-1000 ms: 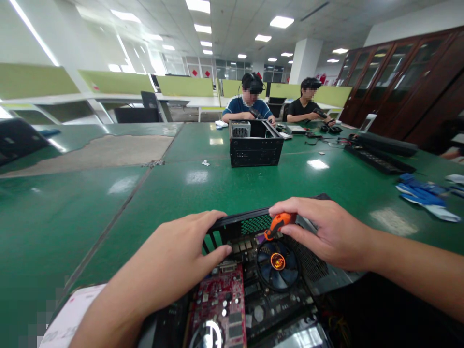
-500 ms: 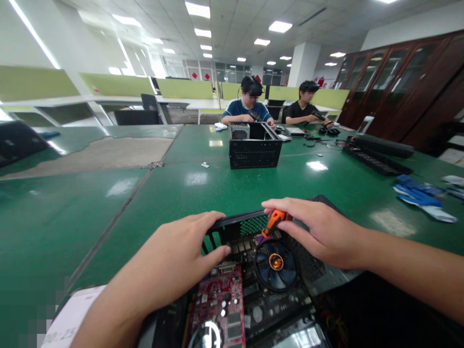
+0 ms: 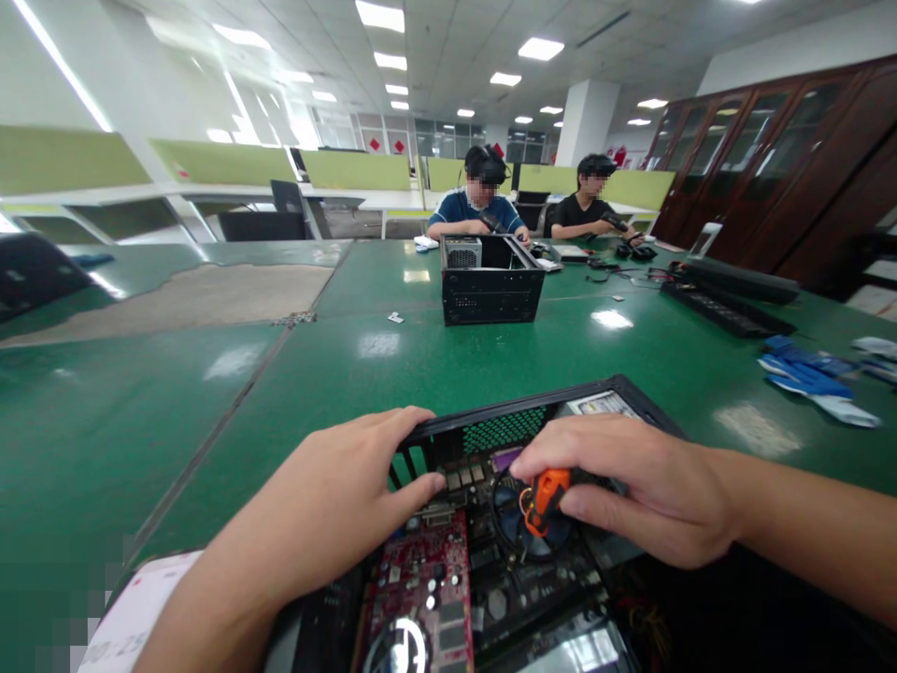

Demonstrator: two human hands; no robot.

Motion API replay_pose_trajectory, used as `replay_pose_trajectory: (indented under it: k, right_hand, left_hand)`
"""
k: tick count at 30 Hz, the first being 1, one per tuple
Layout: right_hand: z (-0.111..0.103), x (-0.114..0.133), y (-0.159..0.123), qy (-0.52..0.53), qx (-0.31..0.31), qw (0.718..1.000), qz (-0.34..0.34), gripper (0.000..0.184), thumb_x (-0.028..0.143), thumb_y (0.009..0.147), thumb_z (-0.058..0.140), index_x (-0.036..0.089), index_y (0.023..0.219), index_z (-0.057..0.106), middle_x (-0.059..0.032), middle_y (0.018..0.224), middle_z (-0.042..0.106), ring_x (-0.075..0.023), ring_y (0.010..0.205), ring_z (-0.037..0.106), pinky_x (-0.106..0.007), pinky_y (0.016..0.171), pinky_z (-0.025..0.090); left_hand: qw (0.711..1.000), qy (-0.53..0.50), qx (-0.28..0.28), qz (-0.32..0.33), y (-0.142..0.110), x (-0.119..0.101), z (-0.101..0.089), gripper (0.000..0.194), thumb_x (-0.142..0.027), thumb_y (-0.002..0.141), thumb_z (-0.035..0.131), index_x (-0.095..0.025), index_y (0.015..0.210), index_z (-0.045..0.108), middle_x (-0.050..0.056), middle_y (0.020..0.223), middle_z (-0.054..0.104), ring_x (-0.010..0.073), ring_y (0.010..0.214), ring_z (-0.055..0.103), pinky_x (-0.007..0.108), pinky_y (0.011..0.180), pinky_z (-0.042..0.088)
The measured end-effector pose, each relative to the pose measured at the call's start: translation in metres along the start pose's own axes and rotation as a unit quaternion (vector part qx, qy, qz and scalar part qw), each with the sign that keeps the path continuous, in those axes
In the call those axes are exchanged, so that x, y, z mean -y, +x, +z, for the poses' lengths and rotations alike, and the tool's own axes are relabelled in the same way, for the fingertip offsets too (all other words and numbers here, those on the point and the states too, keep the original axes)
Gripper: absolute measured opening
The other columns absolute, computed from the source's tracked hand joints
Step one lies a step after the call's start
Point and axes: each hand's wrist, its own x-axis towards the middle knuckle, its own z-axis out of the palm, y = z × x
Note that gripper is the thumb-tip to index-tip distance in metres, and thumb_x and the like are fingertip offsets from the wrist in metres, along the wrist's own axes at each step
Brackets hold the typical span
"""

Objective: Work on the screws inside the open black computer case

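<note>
In front of me lies an open black computer case (image 3: 609,385), its inside facing up. My left hand (image 3: 333,509) grips the case's far edge at the left, fingers over the rim and thumb inside. An orange and black screwdriver (image 3: 548,495) is held between the fingers and thumb of my right hand (image 3: 637,486), above the round cooling fan (image 3: 505,525). The screwdriver covers the fan's hub, and I cannot make out its tip. Left of the fan sits a red graphics card (image 3: 427,565). A purple connector (image 3: 505,459) shows by the back panel.
Across the green table (image 3: 364,374) stands another black case (image 3: 491,297), with two people seated behind it. Blue and white gloves (image 3: 813,374) and long black panels (image 3: 729,304) lie at the right. A lit phone screen (image 3: 133,617) is by my left forearm.
My right hand has moved the screwdriver from the case's back edge down and toward me, over the fan. The left hand has stayed on the rim.
</note>
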Motion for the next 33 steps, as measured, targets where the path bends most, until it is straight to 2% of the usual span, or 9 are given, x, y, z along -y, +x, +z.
replay_pose_trajectory:
  k: [7,10,16,19,22,24,28,31,33]
  right_hand:
    - [-0.002,0.0,0.0,0.002,0.006,1.0,0.024,0.032,0.03,0.134,0.07,0.016,0.162,0.079,-0.0198,0.142,0.097,-0.0267,0.127,0.095,-0.038,0.112,0.077]
    - [0.003,-0.003,0.001,-0.018,-0.011,1.0,0.004,0.03,0.033,0.133,0.073,0.016,0.157,0.081,-0.0182,0.134,0.098,-0.0257,0.118,0.095,-0.035,0.105,0.076]
    - [0.012,-0.011,-0.001,-0.018,-0.051,0.998,-0.033,0.027,0.05,0.13,0.087,0.023,0.137,0.086,-0.005,0.103,0.093,-0.0203,0.089,0.087,-0.031,0.086,0.067]
    - [0.006,-0.006,-0.001,-0.025,-0.025,0.999,-0.022,0.027,0.036,0.131,0.078,0.021,0.152,0.084,-0.0125,0.12,0.098,-0.0237,0.104,0.093,-0.033,0.095,0.073]
    - [-0.001,-0.001,0.001,-0.019,0.01,1.0,-0.014,0.04,0.019,0.128,0.067,0.016,0.166,0.077,-0.0209,0.146,0.098,-0.0267,0.129,0.096,-0.037,0.11,0.077]
    - [-0.004,0.001,0.002,-0.012,0.007,1.0,-0.025,0.04,0.018,0.127,0.067,0.015,0.166,0.077,-0.0211,0.149,0.097,-0.0268,0.13,0.097,-0.037,0.111,0.078]
    - [-0.006,0.004,0.002,-0.032,-0.049,0.998,-0.025,0.032,0.016,0.116,0.072,0.022,0.147,0.079,-0.011,0.122,0.099,-0.0242,0.102,0.096,-0.035,0.095,0.076]
    - [-0.003,0.006,0.0,-0.07,-0.096,0.993,-0.003,0.032,0.016,0.098,0.066,0.028,0.126,0.077,-0.0016,0.095,0.091,-0.0227,0.076,0.085,-0.036,0.075,0.068]
    - [-0.001,0.007,-0.001,-0.08,-0.106,0.991,0.0,0.031,0.017,0.09,0.065,0.03,0.116,0.075,0.0009,0.086,0.085,-0.0222,0.067,0.079,-0.037,0.068,0.063]
  left_hand:
    - [1.0,-0.003,0.016,-0.006,0.0,-0.001,0.0,0.059,-0.06,0.105,0.077,-0.03,0.153,0.09,0.014,0.144,0.099,0.0469,0.126,0.096,0.067,0.125,0.074]
    - [1.0,-0.002,0.011,-0.005,0.001,-0.002,0.0,0.058,-0.06,0.105,0.077,-0.031,0.154,0.09,0.014,0.144,0.099,0.048,0.127,0.096,0.068,0.122,0.076]
    - [1.0,-0.002,0.002,-0.001,0.0,-0.001,0.0,0.056,-0.062,0.105,0.08,-0.033,0.152,0.092,0.014,0.143,0.1,0.0476,0.125,0.097,0.065,0.119,0.077]
    - [1.0,0.001,0.011,-0.006,0.0,-0.002,0.0,0.06,-0.064,0.105,0.077,-0.032,0.154,0.091,0.014,0.144,0.099,0.049,0.127,0.096,0.067,0.119,0.077]
    - [1.0,0.004,0.023,-0.012,0.002,-0.003,0.0,0.066,-0.065,0.105,0.071,-0.03,0.158,0.09,0.017,0.148,0.098,0.0509,0.131,0.095,0.071,0.123,0.075]
    - [1.0,0.005,0.021,-0.012,0.003,-0.003,0.0,0.065,-0.065,0.105,0.072,-0.03,0.157,0.09,0.016,0.147,0.098,0.0505,0.13,0.095,0.07,0.123,0.075]
    - [1.0,0.005,0.018,-0.01,0.002,-0.003,-0.001,0.062,-0.065,0.105,0.074,-0.032,0.154,0.091,0.015,0.145,0.099,0.0499,0.129,0.096,0.069,0.12,0.077]
    - [1.0,0.004,0.021,-0.014,0.001,-0.004,-0.001,0.066,-0.067,0.105,0.072,-0.03,0.157,0.09,0.016,0.147,0.098,0.0511,0.13,0.095,0.072,0.123,0.075]
    - [1.0,0.003,0.022,-0.016,0.001,-0.004,-0.001,0.066,-0.067,0.104,0.072,-0.031,0.156,0.09,0.016,0.145,0.098,0.0511,0.128,0.095,0.072,0.123,0.074]
